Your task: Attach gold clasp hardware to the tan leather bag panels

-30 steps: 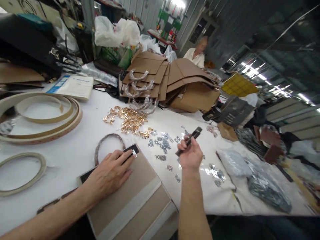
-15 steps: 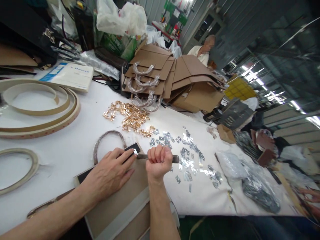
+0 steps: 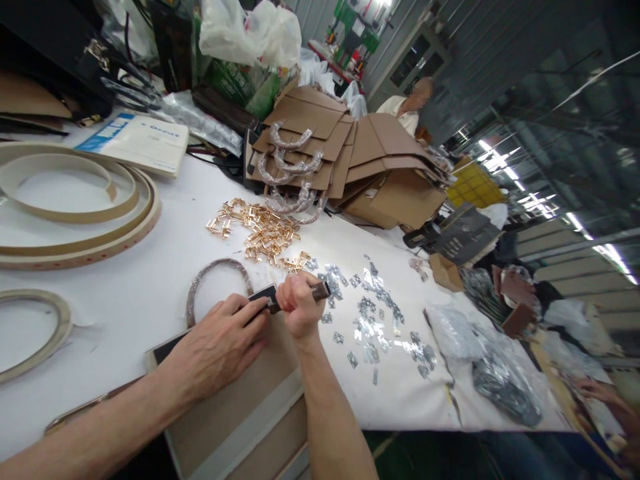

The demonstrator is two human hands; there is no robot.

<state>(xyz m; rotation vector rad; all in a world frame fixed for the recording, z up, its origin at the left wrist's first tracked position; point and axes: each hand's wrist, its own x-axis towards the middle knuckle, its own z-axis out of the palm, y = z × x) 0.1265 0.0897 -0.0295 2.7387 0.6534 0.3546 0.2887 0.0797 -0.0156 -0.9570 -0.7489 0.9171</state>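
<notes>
A beige bag body [image 3: 240, 407] with a black-lined opening lies in front of me at the table edge. My left hand [image 3: 225, 347] rests flat on its upper edge, fingers stretched across the black strip [image 3: 265, 293]. My right hand [image 3: 300, 303] is wrapped round a bar-shaped tool with a brown end [image 3: 321, 291]; its front tip meets the black strip by my left fingertips. What kind of tool it is I cannot make out. A plastic-wrapped curved handle [image 3: 193, 293] stands up behind the strip. Nearby lie a pile of gold metal fasteners [image 3: 270, 233] and scattered silver plates [image 3: 373, 300].
Coiled tan strips [image 3: 145, 227] and a tape roll [image 3: 63, 307] lie at left, near a white and blue booklet [image 3: 160, 143]. Stacked brown bag panels [image 3: 385, 147] stand at the back. Clear plastic bags [image 3: 505, 380] lie right. A person [image 3: 410, 110] is in the background.
My right hand has moved left and slightly up with the tool, closer to my left fingers. The tool's rear end now tilts upward. My left hand has stayed about where it was.
</notes>
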